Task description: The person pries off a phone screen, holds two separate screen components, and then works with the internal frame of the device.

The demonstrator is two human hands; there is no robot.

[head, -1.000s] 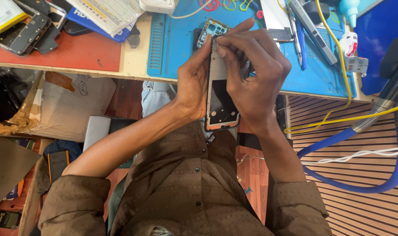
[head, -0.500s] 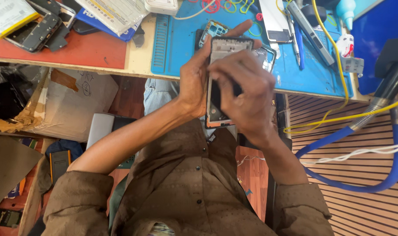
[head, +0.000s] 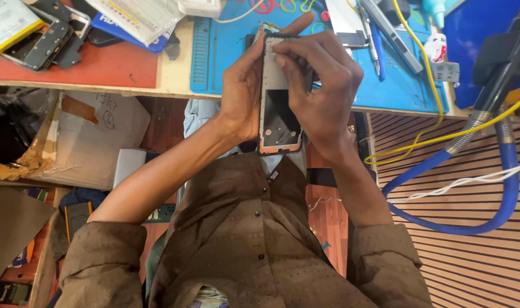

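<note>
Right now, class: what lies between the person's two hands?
In the head view, an opened phone frame lies between them: the left hand grips its left edge, and the right hand covers its right side with fingertips pressing its upper part.

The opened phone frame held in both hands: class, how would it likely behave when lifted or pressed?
The phone frame looks thin, so probably light and slightly bendable. Its insides are exposed, so likely fragile. The left hand and right hand both grip it.

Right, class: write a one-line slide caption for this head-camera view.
Both hands, left and right, grip an opened phone above a blue work mat.
</note>
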